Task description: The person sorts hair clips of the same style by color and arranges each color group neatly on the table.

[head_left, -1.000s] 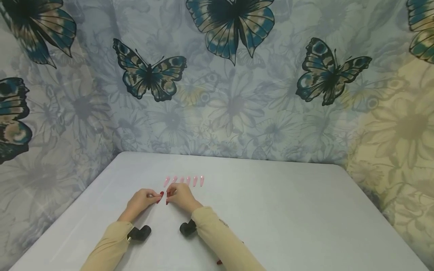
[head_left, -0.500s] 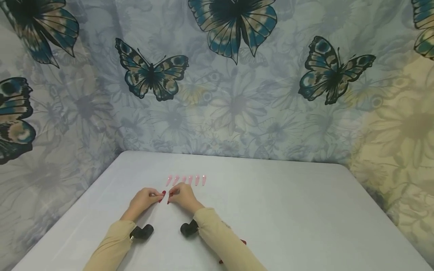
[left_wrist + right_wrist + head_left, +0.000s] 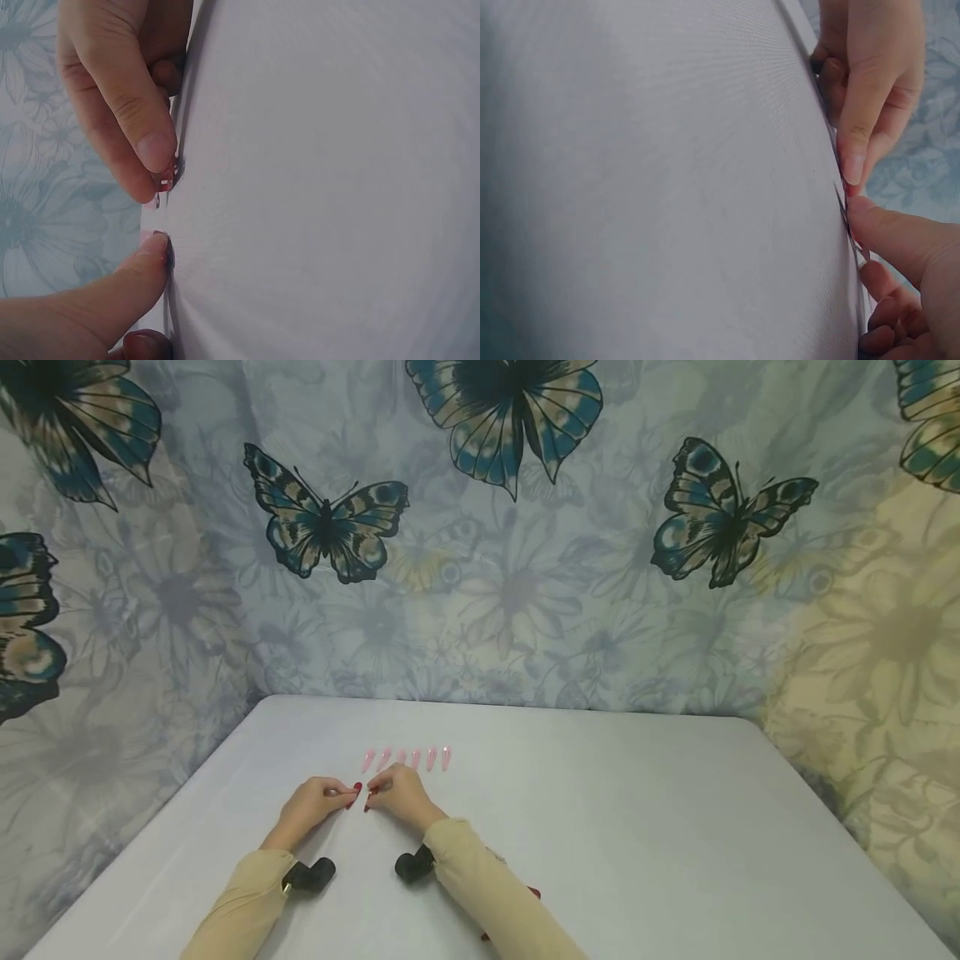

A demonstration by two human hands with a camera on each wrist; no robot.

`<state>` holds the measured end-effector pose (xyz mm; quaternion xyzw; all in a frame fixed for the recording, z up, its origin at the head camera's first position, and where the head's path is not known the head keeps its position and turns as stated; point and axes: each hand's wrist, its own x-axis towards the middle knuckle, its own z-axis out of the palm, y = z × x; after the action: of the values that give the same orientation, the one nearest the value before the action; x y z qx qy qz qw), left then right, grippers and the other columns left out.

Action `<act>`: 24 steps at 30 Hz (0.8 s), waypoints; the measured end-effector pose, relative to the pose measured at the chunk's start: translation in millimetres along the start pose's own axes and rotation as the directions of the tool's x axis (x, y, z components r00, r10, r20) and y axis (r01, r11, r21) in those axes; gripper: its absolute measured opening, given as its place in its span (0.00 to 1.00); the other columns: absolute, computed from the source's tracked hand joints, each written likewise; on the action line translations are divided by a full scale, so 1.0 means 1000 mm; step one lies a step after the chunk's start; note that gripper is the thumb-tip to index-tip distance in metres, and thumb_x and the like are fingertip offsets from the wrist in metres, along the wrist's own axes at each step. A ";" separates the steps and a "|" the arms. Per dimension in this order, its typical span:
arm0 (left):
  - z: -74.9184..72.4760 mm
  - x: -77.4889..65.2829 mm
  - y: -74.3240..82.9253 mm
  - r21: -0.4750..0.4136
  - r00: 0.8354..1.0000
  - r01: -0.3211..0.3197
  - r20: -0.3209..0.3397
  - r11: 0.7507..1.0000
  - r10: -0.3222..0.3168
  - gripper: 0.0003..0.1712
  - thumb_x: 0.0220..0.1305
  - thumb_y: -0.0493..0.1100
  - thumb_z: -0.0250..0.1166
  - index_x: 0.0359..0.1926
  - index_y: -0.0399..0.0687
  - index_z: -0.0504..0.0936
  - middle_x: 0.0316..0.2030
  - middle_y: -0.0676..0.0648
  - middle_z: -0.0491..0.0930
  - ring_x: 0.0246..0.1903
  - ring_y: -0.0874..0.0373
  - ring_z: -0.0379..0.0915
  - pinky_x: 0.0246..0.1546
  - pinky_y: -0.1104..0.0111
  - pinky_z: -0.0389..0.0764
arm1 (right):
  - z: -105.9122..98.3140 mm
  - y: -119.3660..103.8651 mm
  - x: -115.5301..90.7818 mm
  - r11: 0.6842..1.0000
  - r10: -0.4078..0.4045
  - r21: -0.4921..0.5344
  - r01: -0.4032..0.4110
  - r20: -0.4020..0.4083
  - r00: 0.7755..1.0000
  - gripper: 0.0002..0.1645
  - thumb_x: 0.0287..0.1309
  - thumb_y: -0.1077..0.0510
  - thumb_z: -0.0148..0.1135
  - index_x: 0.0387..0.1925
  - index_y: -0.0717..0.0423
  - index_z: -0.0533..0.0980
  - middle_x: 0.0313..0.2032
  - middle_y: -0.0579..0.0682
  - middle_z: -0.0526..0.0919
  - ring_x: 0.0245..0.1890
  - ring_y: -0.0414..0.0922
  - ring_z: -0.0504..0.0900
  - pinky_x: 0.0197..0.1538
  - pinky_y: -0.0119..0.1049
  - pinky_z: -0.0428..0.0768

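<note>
In the head view my left hand [image 3: 303,810] holds a red hair clip [image 3: 357,787] between thumb and fingers, low over the white table. Just to its right, my right hand [image 3: 405,795] pinches a second red hair clip [image 3: 367,807], partly covered by the fingers. A small gap separates the two clips. The left wrist view shows the right hand's fingertips on a red clip [image 3: 166,180] with slots in it. Behind the hands lies a row of several pink teardrop-shaped hair clips [image 3: 431,759], some partly hidden by the right hand.
Two red pieces [image 3: 534,892] peek out on either side of the right sleeve, mostly hidden by it. The white table [image 3: 637,835] meets butterfly-patterned cloth at its back edge. Black wrist cameras [image 3: 311,875] sit on the inner side of both wrists.
The right hand's clip now leans slightly more, its lower end a little nearer the left hand's clip. The left hand stays in place. The head view has shifted slightly.
</note>
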<state>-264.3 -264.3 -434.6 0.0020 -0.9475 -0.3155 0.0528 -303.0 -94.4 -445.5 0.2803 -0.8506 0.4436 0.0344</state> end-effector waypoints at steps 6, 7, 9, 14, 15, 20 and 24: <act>0.000 0.003 0.005 0.001 1.000 0.003 0.012 1.000 -0.003 0.08 0.50 0.45 0.67 0.25 0.44 0.82 0.18 0.53 0.70 0.20 0.58 0.59 0.22 0.67 0.61 | -0.006 0.000 0.001 0.999 0.026 0.028 -0.026 0.011 1.000 0.13 0.37 0.64 0.71 0.31 0.61 0.82 0.27 0.45 0.79 0.31 0.38 0.73 0.36 0.27 0.69; -0.001 0.002 0.006 0.000 1.000 0.004 0.015 1.000 -0.004 0.08 0.50 0.44 0.67 0.25 0.44 0.82 0.18 0.52 0.71 0.20 0.58 0.60 0.22 0.67 0.62 | -0.007 -0.001 0.000 0.999 0.031 0.037 -0.031 0.015 0.999 0.14 0.38 0.65 0.71 0.32 0.61 0.82 0.28 0.46 0.80 0.33 0.38 0.73 0.36 0.27 0.69; -0.001 0.002 0.007 0.005 1.000 -0.001 0.020 1.000 0.001 0.08 0.50 0.44 0.67 0.25 0.43 0.82 0.19 0.52 0.72 0.20 0.58 0.60 0.22 0.66 0.62 | -0.008 -0.001 -0.001 0.997 0.048 0.056 -0.049 0.020 0.999 0.15 0.38 0.65 0.71 0.34 0.61 0.81 0.30 0.46 0.81 0.34 0.38 0.74 0.37 0.27 0.69; -0.004 0.002 0.006 0.024 1.000 -0.001 0.018 1.000 0.001 0.08 0.50 0.45 0.67 0.25 0.45 0.82 0.22 0.50 0.74 0.22 0.57 0.62 0.24 0.65 0.63 | -0.017 -0.006 -0.003 0.989 0.085 0.122 -0.088 0.031 0.996 0.16 0.39 0.65 0.70 0.36 0.63 0.80 0.33 0.50 0.81 0.36 0.42 0.76 0.38 0.29 0.70; -0.004 0.002 0.006 0.024 1.000 0.004 0.015 1.000 -0.004 0.07 0.50 0.45 0.67 0.25 0.45 0.82 0.23 0.50 0.74 0.22 0.57 0.62 0.24 0.65 0.64 | -0.019 -0.007 -0.003 0.986 0.089 0.141 -0.092 0.029 0.996 0.16 0.40 0.64 0.70 0.36 0.63 0.79 0.33 0.50 0.81 0.37 0.43 0.76 0.38 0.29 0.71; -0.003 0.000 0.004 0.008 1.000 0.013 0.028 1.000 -0.013 0.08 0.50 0.45 0.67 0.25 0.44 0.82 0.22 0.50 0.73 0.23 0.57 0.62 0.25 0.64 0.64 | -0.043 -0.016 -0.007 0.964 0.111 0.244 -0.108 0.001 0.994 0.12 0.44 0.62 0.68 0.34 0.64 0.79 0.32 0.50 0.80 0.36 0.47 0.76 0.34 0.31 0.72; -0.002 0.001 0.004 -0.004 1.000 0.005 0.027 1.000 -0.005 0.09 0.50 0.45 0.67 0.24 0.44 0.82 0.22 0.51 0.73 0.23 0.57 0.61 0.25 0.65 0.63 | -0.070 -0.023 -0.016 0.959 0.104 0.264 -0.101 0.003 0.995 0.13 0.47 0.62 0.66 0.36 0.65 0.78 0.29 0.50 0.79 0.31 0.45 0.75 0.32 0.32 0.71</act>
<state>-264.5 -262.9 -430.4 -0.0002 -0.9475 -0.3174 0.0391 -291.4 -43.2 -391.4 0.2356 -0.7972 0.5554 -0.0214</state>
